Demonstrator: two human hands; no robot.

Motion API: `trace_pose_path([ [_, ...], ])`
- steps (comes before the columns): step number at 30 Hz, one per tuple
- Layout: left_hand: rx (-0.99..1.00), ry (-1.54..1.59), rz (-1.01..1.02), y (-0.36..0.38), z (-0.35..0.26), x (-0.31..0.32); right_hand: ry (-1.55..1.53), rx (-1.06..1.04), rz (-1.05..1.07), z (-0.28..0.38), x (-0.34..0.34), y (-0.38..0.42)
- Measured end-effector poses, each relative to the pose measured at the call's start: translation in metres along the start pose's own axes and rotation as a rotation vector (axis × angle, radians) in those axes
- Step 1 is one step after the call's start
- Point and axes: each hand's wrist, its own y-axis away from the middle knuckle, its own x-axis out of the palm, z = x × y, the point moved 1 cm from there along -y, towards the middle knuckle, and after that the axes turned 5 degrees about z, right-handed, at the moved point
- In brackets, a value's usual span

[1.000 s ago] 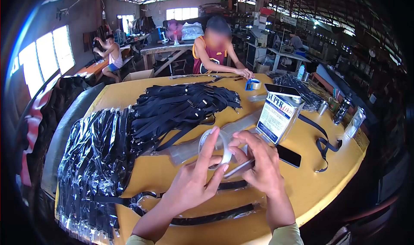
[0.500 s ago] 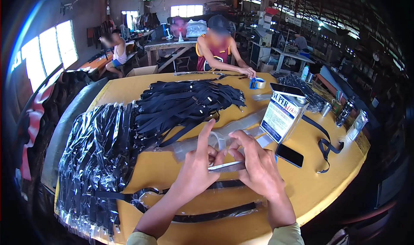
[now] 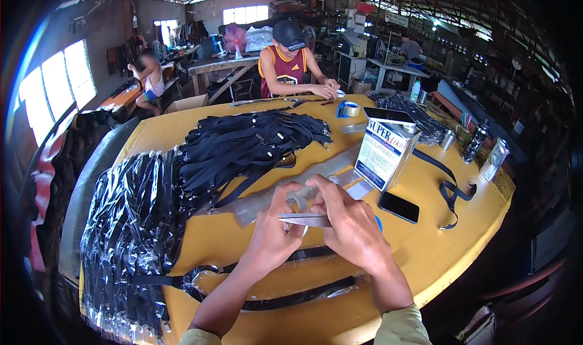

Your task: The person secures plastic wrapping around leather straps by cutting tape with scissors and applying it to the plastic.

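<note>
My left hand is closed, its thumb and index finger pinching a curled strip of clear tape. My right hand grips a pair of scissors, with the blades pointing left across my left fingertips. A bit of blue handle shows beside the right palm. The right index fingertip meets the tape strip near its top. Below the hands lie black straps in clear plastic sleeves, and just beyond the fingers is a flat clear plastic sheet.
Bagged straps and a heap of loose black straps cover the left. A tin can with a phone on top stands right, near another phone. Across the yellow table a person works beside a tape dispenser.
My hands have drawn together, and the scissors now point left over the left fingers. The view has shifted slightly. The person opposite has moved their hands away from the tape dispenser.
</note>
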Motion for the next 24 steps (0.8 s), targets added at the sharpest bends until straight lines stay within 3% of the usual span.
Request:
trace_pose_path([
  [6, 0.002, -0.009, -0.054, -0.001, 0.005, 0.005, -0.002, 0.041, -0.009, -0.001, -0.001, -0.002],
  [12, 0.174, 0.105, -0.051, 0.003, 0.010, 0.017, -0.030, 0.067, -0.039, -0.009, -0.012, 0.000],
  [14, 0.033, 0.429, 0.143, 0.005, -0.002, 0.017, -0.088, 0.052, 0.007, -0.013, -0.020, 0.002],
  [17, 0.032, 0.534, 0.264, 0.009, -0.003, 0.020, -0.154, 0.115, 0.021, -0.016, -0.030, 0.006],
  [24, 0.071, 0.617, 0.310, 0.010, 0.002, 0.026, -0.210, 0.207, 0.116, -0.022, -0.036, 0.004],
])
